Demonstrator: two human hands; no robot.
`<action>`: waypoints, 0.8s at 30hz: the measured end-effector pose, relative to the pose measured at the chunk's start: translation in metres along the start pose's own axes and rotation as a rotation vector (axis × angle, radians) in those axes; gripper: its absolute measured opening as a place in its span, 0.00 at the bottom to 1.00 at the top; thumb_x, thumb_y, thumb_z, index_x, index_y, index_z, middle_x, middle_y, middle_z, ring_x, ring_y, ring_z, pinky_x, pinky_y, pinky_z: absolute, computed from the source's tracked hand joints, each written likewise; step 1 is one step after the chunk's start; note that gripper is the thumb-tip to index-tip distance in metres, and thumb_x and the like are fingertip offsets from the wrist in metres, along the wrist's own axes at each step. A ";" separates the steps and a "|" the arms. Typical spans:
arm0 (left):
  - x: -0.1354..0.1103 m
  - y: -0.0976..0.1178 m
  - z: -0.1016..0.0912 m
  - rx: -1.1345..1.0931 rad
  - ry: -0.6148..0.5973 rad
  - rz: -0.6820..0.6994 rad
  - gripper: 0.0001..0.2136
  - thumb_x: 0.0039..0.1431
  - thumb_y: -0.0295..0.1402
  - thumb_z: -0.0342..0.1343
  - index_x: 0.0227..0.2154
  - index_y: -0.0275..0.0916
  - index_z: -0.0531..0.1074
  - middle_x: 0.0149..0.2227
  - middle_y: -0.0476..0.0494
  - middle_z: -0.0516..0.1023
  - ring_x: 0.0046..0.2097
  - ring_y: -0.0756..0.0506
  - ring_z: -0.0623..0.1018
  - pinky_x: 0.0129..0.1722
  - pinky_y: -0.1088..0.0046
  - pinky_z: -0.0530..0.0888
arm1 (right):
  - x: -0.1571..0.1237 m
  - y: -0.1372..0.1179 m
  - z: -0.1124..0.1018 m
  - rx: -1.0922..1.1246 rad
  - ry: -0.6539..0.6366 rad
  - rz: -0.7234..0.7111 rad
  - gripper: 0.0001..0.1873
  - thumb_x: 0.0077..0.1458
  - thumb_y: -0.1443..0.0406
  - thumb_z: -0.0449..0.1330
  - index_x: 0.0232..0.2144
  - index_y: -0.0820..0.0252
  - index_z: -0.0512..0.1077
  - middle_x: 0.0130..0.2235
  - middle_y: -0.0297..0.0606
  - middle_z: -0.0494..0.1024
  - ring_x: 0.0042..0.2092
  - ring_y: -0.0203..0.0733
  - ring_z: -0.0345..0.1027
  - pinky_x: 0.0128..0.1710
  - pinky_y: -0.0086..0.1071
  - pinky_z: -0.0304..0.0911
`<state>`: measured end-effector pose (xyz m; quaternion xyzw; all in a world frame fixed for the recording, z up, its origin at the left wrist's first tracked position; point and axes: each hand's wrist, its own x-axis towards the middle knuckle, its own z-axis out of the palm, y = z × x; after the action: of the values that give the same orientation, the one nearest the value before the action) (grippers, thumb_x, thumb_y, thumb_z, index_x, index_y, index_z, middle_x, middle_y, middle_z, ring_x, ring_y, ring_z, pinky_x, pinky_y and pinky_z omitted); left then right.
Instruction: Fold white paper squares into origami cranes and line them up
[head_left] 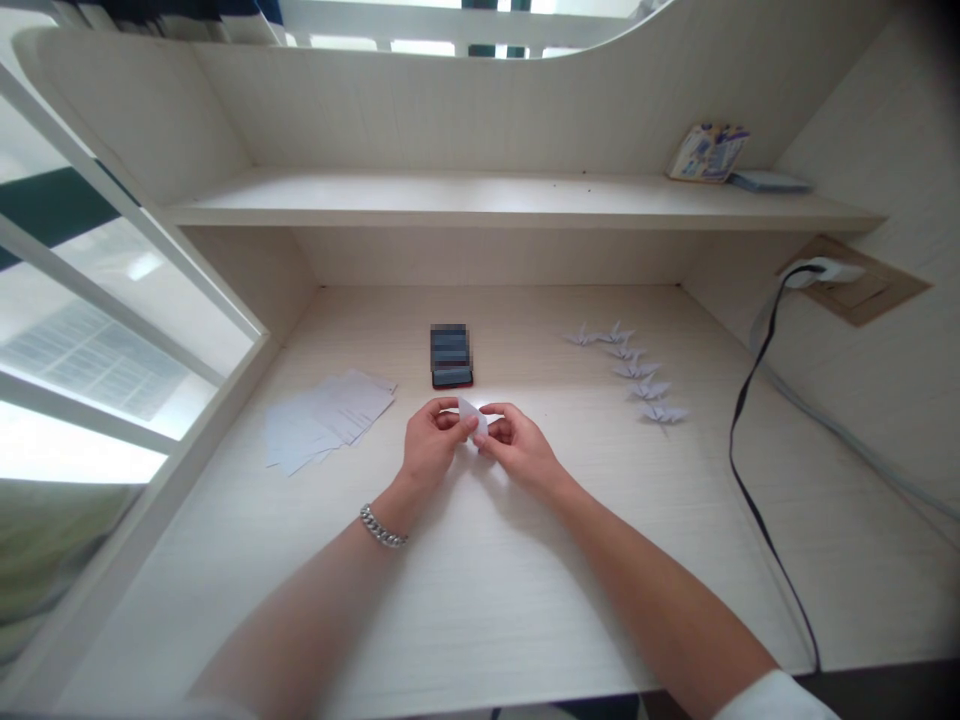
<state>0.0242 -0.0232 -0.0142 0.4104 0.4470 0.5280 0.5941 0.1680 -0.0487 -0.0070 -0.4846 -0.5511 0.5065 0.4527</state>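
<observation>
A small folded piece of white paper [472, 415] is pinched between my two hands, a little above the middle of the desk. My left hand [435, 435], with a metal chain bracelet at the wrist, grips its left side between thumb and fingers. From the right, my right hand [517, 440] holds the other side the same way. Fingertips hide part of the folds. Several folded paper cranes [637, 370] stand in a curved row on the right. Loose sheets of white paper [330, 420] lie overlapping to the left.
Just beyond my hands lies a phone [451, 355] with a blurred screen. A black cable [739, 430] runs from the wall socket [859, 280] down the desk's right side. The shelf [450, 195] above holds a small printed packet [707, 153]. A railing borders the left edge.
</observation>
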 end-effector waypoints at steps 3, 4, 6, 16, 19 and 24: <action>0.000 0.003 0.000 -0.053 0.037 -0.009 0.23 0.36 0.32 0.67 0.37 0.35 0.66 0.23 0.47 0.77 0.23 0.50 0.74 0.26 0.75 0.68 | 0.000 -0.003 0.001 0.002 -0.044 0.011 0.17 0.46 0.62 0.61 0.41 0.58 0.65 0.24 0.30 0.72 0.25 0.36 0.67 0.26 0.29 0.60; 0.000 0.004 0.001 -0.077 0.038 -0.018 0.23 0.36 0.31 0.68 0.37 0.35 0.66 0.22 0.48 0.76 0.22 0.51 0.74 0.25 0.76 0.68 | 0.000 -0.003 0.001 0.008 -0.042 0.010 0.17 0.46 0.62 0.61 0.40 0.58 0.66 0.24 0.30 0.72 0.25 0.36 0.67 0.26 0.29 0.61; 0.000 0.007 0.001 -0.128 0.037 -0.045 0.23 0.35 0.31 0.68 0.36 0.35 0.65 0.21 0.49 0.75 0.21 0.52 0.72 0.24 0.77 0.66 | 0.001 -0.002 0.001 0.023 -0.039 0.012 0.17 0.46 0.63 0.61 0.40 0.57 0.66 0.24 0.30 0.72 0.25 0.36 0.67 0.27 0.29 0.61; 0.006 0.008 -0.005 -0.228 0.108 -0.028 0.23 0.36 0.31 0.67 0.37 0.37 0.65 0.22 0.51 0.74 0.22 0.54 0.72 0.24 0.79 0.66 | 0.002 0.003 -0.003 0.061 -0.076 0.021 0.16 0.46 0.63 0.61 0.40 0.59 0.68 0.25 0.33 0.73 0.28 0.37 0.68 0.30 0.31 0.63; 0.004 0.005 -0.003 -0.142 0.119 0.010 0.22 0.37 0.32 0.67 0.37 0.36 0.65 0.25 0.49 0.76 0.24 0.53 0.73 0.25 0.78 0.67 | 0.003 0.002 -0.004 0.159 -0.052 0.054 0.15 0.49 0.60 0.58 0.38 0.60 0.69 0.28 0.36 0.74 0.30 0.38 0.70 0.32 0.32 0.65; -0.002 0.006 0.004 -0.109 0.029 -0.026 0.23 0.38 0.33 0.67 0.38 0.36 0.66 0.26 0.46 0.77 0.26 0.50 0.75 0.27 0.74 0.69 | 0.003 0.000 -0.004 -0.032 -0.079 0.018 0.14 0.48 0.55 0.59 0.28 0.61 0.70 0.26 0.36 0.74 0.28 0.38 0.67 0.28 0.31 0.61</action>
<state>0.0269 -0.0245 -0.0070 0.3641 0.4314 0.5497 0.6157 0.1714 -0.0451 -0.0066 -0.4764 -0.5721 0.5205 0.4183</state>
